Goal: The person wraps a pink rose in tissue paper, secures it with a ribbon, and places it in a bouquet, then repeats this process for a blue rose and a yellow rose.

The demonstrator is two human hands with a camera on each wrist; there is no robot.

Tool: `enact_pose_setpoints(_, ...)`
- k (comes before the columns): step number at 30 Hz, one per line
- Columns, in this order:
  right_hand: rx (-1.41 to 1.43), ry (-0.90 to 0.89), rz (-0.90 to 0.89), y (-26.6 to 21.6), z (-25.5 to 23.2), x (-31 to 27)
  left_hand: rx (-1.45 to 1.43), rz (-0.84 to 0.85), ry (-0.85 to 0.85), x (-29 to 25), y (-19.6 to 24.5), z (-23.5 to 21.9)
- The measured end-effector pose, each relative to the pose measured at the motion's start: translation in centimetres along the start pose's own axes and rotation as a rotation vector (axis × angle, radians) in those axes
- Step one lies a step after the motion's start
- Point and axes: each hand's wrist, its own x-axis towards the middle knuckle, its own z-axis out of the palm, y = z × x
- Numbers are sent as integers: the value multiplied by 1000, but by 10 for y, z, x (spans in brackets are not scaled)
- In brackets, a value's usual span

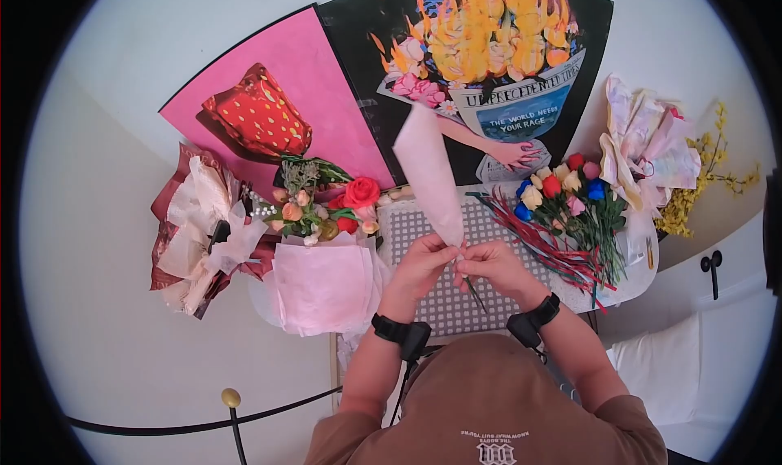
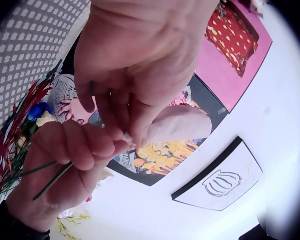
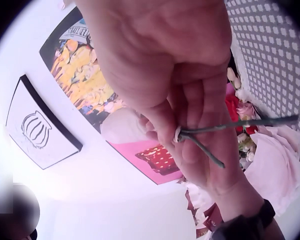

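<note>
A cone of pale pink wrapping paper (image 1: 432, 171) stands upright, tilted slightly left, above the gridded cloth. Its narrow base is pinched between the fingers and thumb of my left hand (image 1: 418, 263). Close beside it, my right hand (image 1: 495, 265) grips the same gathered neck, fingertips meeting the left ones. Green stems (image 3: 240, 123) stick out below the hands, and the right wrist view shows a twisted pale bit at the neck. Whatever the paper wraps is hidden inside. In the left wrist view, the right fingers curl over the stems (image 2: 52, 181).
Pink paper sheets (image 1: 322, 286) lie left on the table, with mixed flowers (image 1: 309, 208) behind. To the right are colourful roses (image 1: 562, 189) and red and green ribbons (image 1: 529, 249). Wrapped bouquets (image 1: 652, 151) flank both sides. Posters (image 1: 350, 98) lean behind; a black rail (image 1: 187, 426) runs lower left.
</note>
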Motion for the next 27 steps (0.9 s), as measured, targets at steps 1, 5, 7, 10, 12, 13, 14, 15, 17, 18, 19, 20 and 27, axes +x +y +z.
enact_pose_setpoints(1, -1, -2, 1, 1, -1, 1, 30, 3, 21, 1, -1, -1)
enact_pose_setpoints(5, -483, 246, -189, -1, 15, 0, 202, 200, 248, 7, -12, 3)
enact_pose_setpoints(7, -728, 387, -297, -2, 18, -2, 264, 241, 312, 8, -12, 15)
enact_pose_setpoints(10, -1000, 424, -405, -2, 16, -2, 327, 259, 369, 6, -6, 25)
enact_pose_setpoints(12, -855, 323, -306, -9, 14, -4, 327, 238, 358, 7, 0, 29)
enact_pose_setpoints(13, -856, 322, -306, -6, 11, -3, 324, 164, 295, 5, 5, 30)
enact_pose_setpoints(14, -630, 256, -274, 0, 6, -1, 320, 90, 232, 3, 8, 29)
enact_pose_setpoints(15, -406, 189, -241, 4, 3, -1, 319, 91, 233, 1, 10, 25)
enact_pose_setpoints(17, -297, 128, -182, 5, -4, -2, 390, 30, 97, 0, 12, 17)
enact_pose_setpoints(18, -186, 67, -124, 6, -7, -2, 390, 31, 97, 0, 13, 19)
enact_pose_setpoints(19, -187, 66, -124, 7, -10, -2, 346, -12, 76, -2, 14, 22)
enact_pose_setpoints(20, -172, 8, -133, 9, -13, -2, 303, -54, 54, -2, 15, 24)
enact_pose_setpoints(27, -165, 62, -22, 9, -18, -5, 359, -37, 53, 2, 2, 20)
